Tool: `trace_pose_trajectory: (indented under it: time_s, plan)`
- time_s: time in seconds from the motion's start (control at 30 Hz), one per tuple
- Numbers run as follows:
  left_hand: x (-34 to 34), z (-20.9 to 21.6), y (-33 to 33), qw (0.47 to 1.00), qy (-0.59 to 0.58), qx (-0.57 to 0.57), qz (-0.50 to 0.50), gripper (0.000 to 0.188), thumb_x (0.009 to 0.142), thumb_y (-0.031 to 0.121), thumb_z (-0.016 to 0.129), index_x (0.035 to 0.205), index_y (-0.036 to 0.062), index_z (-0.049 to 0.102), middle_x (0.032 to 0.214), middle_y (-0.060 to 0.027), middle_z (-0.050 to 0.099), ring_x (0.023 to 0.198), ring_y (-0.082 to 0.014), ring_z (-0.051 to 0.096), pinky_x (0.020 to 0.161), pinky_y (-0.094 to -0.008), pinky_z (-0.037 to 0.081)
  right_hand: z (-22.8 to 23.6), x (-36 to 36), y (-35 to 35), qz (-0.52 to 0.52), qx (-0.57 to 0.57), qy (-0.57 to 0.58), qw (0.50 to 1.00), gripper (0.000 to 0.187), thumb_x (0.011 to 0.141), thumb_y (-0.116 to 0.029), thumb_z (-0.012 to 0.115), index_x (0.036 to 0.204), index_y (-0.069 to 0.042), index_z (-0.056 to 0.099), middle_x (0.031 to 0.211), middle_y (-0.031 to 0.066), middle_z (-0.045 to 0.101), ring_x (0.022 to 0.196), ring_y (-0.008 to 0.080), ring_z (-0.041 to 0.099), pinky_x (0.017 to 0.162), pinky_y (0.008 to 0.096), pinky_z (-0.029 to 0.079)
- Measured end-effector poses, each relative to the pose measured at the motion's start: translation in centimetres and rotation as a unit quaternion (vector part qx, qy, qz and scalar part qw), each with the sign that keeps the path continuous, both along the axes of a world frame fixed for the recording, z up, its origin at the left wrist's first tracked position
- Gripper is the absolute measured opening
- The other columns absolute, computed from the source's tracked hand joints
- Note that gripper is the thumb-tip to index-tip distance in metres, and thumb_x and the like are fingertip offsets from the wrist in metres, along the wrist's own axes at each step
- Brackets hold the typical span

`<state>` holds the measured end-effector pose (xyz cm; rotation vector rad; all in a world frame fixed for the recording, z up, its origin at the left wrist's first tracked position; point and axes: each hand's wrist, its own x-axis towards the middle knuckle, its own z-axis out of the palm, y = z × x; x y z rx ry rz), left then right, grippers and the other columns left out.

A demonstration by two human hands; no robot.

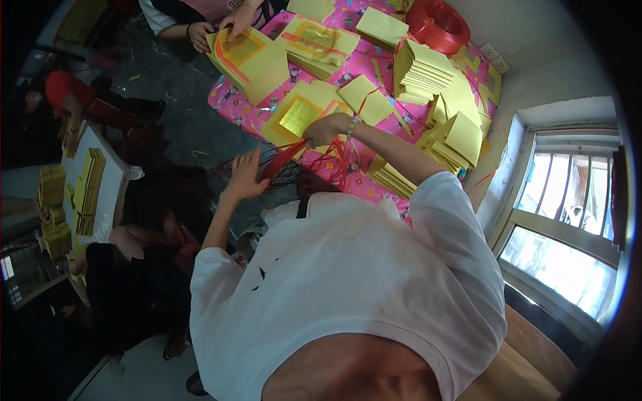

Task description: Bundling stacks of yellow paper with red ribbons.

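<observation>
Red strings (334, 160) trail from the closed right hand (326, 130), partly hidden; left hand (246, 175) spreads open, empty.

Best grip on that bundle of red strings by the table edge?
Pinch the red strings near their top, just under the right hand that appears to bunch them. Come from the left, where the open left hand is; below, the strands fan out loose.

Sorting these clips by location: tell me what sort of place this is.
Probably a small hand-packing workroom. Stacks of yellow paper sheets crowd a table with a pink patterned cover, a coil of red string sits at its far end, and another person's hands handle sheets.
</observation>
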<state>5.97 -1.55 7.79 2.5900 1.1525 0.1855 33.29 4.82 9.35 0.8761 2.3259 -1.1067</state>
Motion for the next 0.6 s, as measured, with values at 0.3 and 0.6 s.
trace_pose_trajectory:
  time_s: [0.3,0.6]
  plan:
    - [8.6,1.5,1.1,0.984,0.002,-0.162,0.069,0.029,0.077,0.01,0.05,0.103,0.0012,0.043,0.073,-0.0238,0.057,0.072,-0.0424,0.055,0.069,-0.0488,0.041,2.1,-1.2,0.3,-0.008,-0.099,0.017,0.995,0.032,0.086,-0.022,0.042,0.104,0.003,0.05,0.088,0.013,0.059,0.081,0.0233,0.055,0.072,0.0346,0.042]
    - [-4.4,-3.4,-1.2,0.984,0.033,-0.1,0.144,0.024,0.08,0.006,0.045,0.104,0.0052,0.045,0.075,-0.0229,0.058,0.072,-0.0433,0.055,0.062,-0.0496,0.043,1.1,5.1,1.1,-0.092,-0.064,-0.053,0.992,0.033,0.085,-0.028,0.043,0.098,0.0,0.054,0.084,0.0094,0.06,0.073,0.0201,0.056,0.067,0.0357,0.043]
